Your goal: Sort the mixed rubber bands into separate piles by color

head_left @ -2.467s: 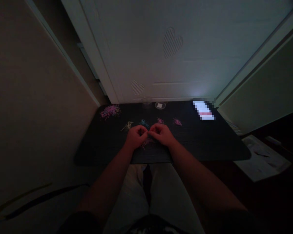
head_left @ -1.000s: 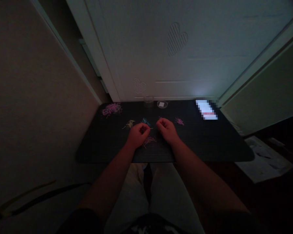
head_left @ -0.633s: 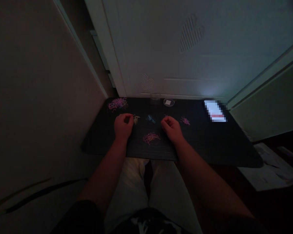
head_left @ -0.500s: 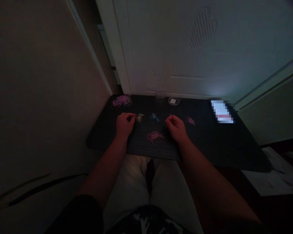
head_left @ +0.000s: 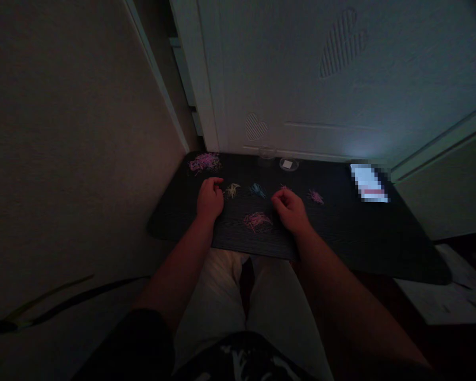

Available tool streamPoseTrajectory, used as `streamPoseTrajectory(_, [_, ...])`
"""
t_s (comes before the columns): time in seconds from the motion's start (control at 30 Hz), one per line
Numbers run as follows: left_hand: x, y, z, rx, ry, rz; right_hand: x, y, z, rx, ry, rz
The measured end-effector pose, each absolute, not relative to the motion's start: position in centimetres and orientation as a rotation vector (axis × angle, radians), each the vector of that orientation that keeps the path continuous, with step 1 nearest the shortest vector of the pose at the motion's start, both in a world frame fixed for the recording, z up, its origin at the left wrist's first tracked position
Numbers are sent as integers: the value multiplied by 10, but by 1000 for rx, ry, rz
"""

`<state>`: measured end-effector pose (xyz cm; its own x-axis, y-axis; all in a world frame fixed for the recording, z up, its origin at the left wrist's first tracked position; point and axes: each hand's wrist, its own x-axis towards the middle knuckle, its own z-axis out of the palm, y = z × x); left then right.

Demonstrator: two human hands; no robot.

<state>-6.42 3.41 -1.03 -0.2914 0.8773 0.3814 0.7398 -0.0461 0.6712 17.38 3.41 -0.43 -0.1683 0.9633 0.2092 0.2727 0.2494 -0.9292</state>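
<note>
My left hand (head_left: 211,198) is on the left of the dark table (head_left: 325,238), between a pale yellow pile (head_left: 232,190) of thin short strands and a larger pink-purple pile (head_left: 204,163) behind it. Its forefinger stretches to the right, apart from the other fingers, and I see nothing held. My right hand (head_left: 290,209) is closed in a pinch right of the blue strands (head_left: 257,189); whatever lies between its fingertips is too small to make out. Some pink strands (head_left: 285,188) show just behind that hand. A pink pile (head_left: 257,221) lies between my hands, nearer to me.
Another small pink-purple pile (head_left: 315,196) lies to the right. Against the white door (head_left: 301,100) stand a clear cup (head_left: 267,156) and a round lid (head_left: 289,164) with a white label. A lit phone (head_left: 368,182) lies at the right back. Papers (head_left: 432,301) are below the table.
My left hand has drawn back from the yellow strands, its fingertips raised and the pinch loosened. My right hand stays almost in place, still pinched. The whole view has shifted slightly.
</note>
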Motion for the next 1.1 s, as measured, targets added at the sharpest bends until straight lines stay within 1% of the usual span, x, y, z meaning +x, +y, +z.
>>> streamPoseTrajectory(0.07, [-61,34,-10,1798,2040,1207,174,34,-4,-1170,-1643,968])
streamPoseTrajectory(0.27, [-48,35,-8,2057,2057,914,173,34,-5,-1186,-1693,960])
streamPoseTrajectory(0.57, [-51,39,-9,2128,1974,905,172,32,-5,-1198,-1723,944])
streamPoseTrajectory(0.73, [-50,34,-6,2106,1962,922,172,30,-2,-1212,-1769,880])
streamPoseTrajectory(0.97, [-40,33,-2,2212,2019,731,170,29,-3,-1250,-1868,801])
streamPoseTrajectory(1.1, [-39,41,-3,2174,2033,719,170,28,-2,-1264,-1889,766])
